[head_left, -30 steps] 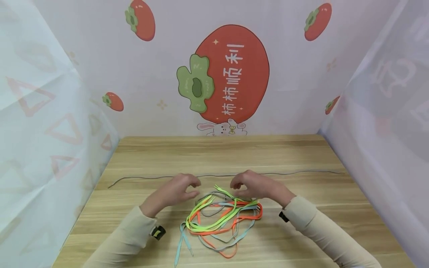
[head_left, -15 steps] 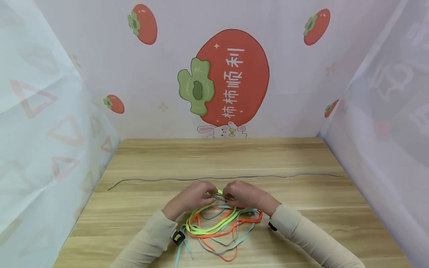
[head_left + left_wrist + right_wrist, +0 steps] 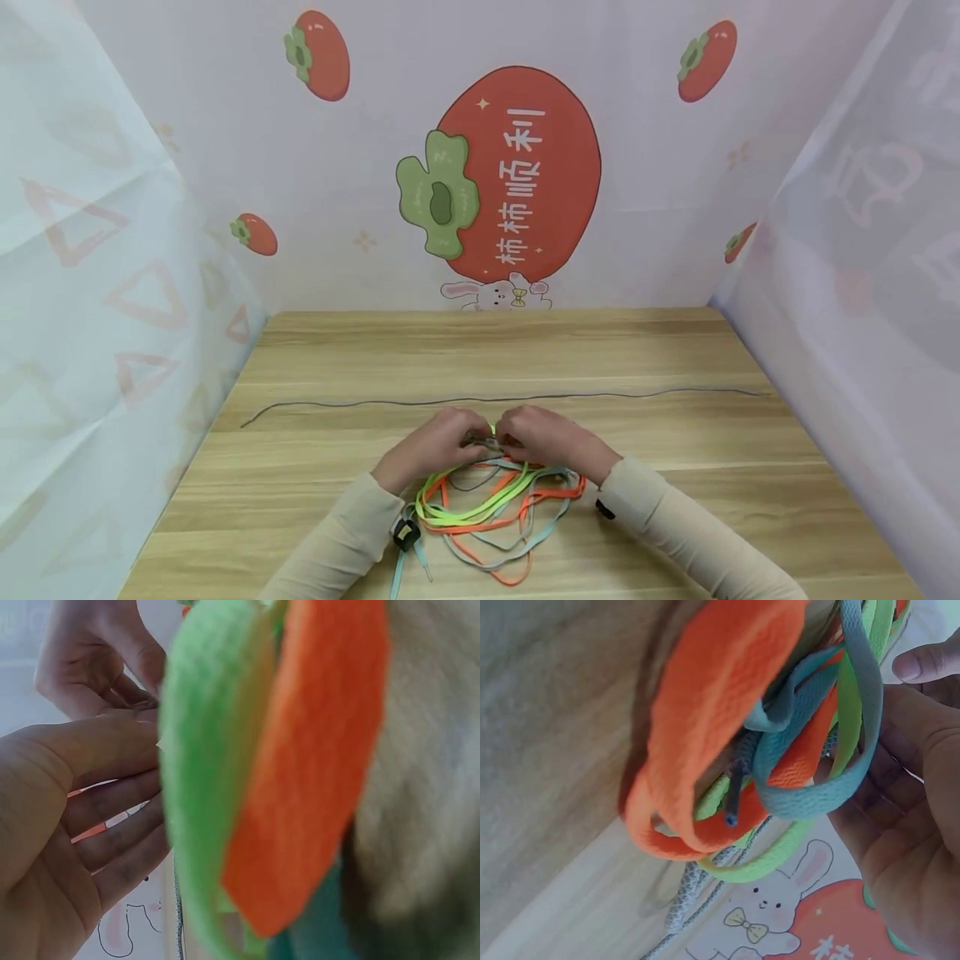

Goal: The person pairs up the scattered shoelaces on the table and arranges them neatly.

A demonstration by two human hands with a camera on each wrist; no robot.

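A loose pile of flat shoelaces lies on the wooden table: a yellow-green shoelace (image 3: 450,518), an orange shoelace (image 3: 558,493) and a pale blue shoelace (image 3: 551,527). Both hands meet at the pile's far edge, fingertips almost touching. My left hand (image 3: 442,442) pinches a grey shoelace (image 3: 491,442) between thumb and forefinger, and my right hand (image 3: 547,437) pinches it from the other side. In the left wrist view, the green and orange laces hide the left fingertips (image 3: 146,727). The right wrist view shows the right palm (image 3: 919,847) behind hanging loops.
A thin grey cord (image 3: 585,395) stretches across the table (image 3: 645,350) beyond the hands. Blue lace ends (image 3: 422,557) trail toward the front by the left wrist. A printed backdrop (image 3: 637,208) stands at the back, with white sheets on both sides.
Both hands have moved inward and down from either side of the pile to its far edge and taken hold of the grey shoelace. Over the last half second they drew slightly closer together.
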